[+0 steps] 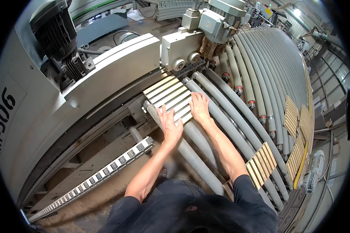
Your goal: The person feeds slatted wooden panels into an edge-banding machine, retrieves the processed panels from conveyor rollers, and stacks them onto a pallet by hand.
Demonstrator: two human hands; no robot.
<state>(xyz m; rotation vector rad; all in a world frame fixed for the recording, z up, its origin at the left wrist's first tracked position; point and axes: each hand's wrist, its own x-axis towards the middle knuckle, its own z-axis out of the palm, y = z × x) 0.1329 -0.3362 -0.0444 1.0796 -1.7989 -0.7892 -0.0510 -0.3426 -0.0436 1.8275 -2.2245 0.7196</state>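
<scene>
The pale yellow-and-white slatted panel (167,91), its narrow parallel strips parted by dark gaps, lies across the ends of the long grey cylindrical rollers (217,112), next to the cream-painted metal machine beam (116,64). The left hand (171,127) is open, fingers spread and thumb apart, its fingertips at the near-left edge of the strips. The right hand (199,108) has its fingers together and slightly bent over the right-hand edge; whether it grips or only presses there cannot be told.

To handle it well, I would keep both hands pushing evenly so the strips stay parallel and the panel does not twist over the rounded rollers. Fingertips are best kept on the outer edges, out of the gaps between rollers and away from the cream metal housing with two round knobs (180,48) just beyond.

Much is hard to make out. The palms hide the panel's near corner, its underside is out of sight, and I cannot tell whether the strips are joined. Below, the black-and-white segmented track (122,159) shrinks toward the rim. At the right, another slatted panel (261,165) lies on the rollers, partly behind the right sleeve (245,190).
</scene>
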